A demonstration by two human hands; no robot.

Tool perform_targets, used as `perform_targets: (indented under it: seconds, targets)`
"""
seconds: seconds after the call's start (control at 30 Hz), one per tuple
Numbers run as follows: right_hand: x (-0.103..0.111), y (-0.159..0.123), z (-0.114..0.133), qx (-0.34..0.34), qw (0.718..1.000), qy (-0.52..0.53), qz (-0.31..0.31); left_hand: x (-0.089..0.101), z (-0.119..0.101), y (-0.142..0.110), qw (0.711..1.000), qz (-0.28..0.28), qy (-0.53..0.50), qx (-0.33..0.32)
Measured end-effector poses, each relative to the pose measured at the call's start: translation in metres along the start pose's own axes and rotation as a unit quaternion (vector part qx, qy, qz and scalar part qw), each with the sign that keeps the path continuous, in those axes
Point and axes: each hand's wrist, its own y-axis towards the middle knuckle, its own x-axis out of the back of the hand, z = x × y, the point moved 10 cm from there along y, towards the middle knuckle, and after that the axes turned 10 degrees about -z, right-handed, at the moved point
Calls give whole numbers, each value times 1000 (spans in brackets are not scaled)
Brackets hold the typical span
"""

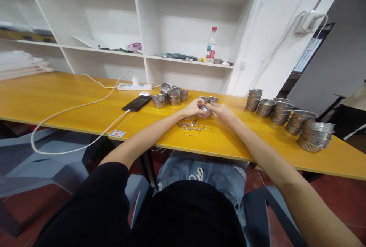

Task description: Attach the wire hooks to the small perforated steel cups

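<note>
Over the yellow table, my left hand [196,108] is closed around a small perforated metal cup [205,108], which is tilted and partly covered by the fingers. My right hand [220,112] meets it from the other side, its fingertips pinched together at the cup's edge. Whatever lies between those fingertips is too small to make out. Just below the hands, a loose tangle of thin metal wire [194,125] lies on the tabletop. Two more perforated cups [213,99] stand right behind the hands, partly hidden by them.
Stacked perforated cups [314,136] line the right side of the yellow table [228,136]. A pile of cups [174,96] stands left of my hands. Further left are a black phone [137,103], its white cable [82,106] and a power strip [145,87]. White shelves [188,59] rise behind.
</note>
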Motion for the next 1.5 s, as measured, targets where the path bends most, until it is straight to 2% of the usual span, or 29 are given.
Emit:
perform_targets:
  seconds: [0.17,0.5,0.73,0.87,0.97,1.07,1.17,1.23,1.33,1.5]
  targets:
    - [-7,0,-7,-2,999,-30,13,1,1,2,1000,0,-6,-6]
    - [-11,-2,-3,47,995,-84,16,1,3,2,1000,8,-5,0]
    - [-8,-4,-2,51,997,-63,4,-1,0,1,1000,16,1,-3]
    - [-2,-3,-1,18,1000,-12,-11,-1,-1,1,1000,17,14,-13]
    - [10,-1,-1,-24,996,58,-56,-1,-3,2,998,23,39,-38]
    - [23,-2,-15,-123,976,133,-122,-4,-9,2,994,30,65,-81]
    - [25,-7,-28,-204,953,174,-144,-6,-14,1,989,24,88,-114]
    - [24,-6,-27,-203,956,162,-134,-7,-16,0,986,24,104,-126]
    - [27,-2,-19,-161,967,145,-131,-11,-18,-1,983,32,117,-134]
    - [37,1,-20,-149,964,156,-158,-8,-26,-2,976,17,134,-168]
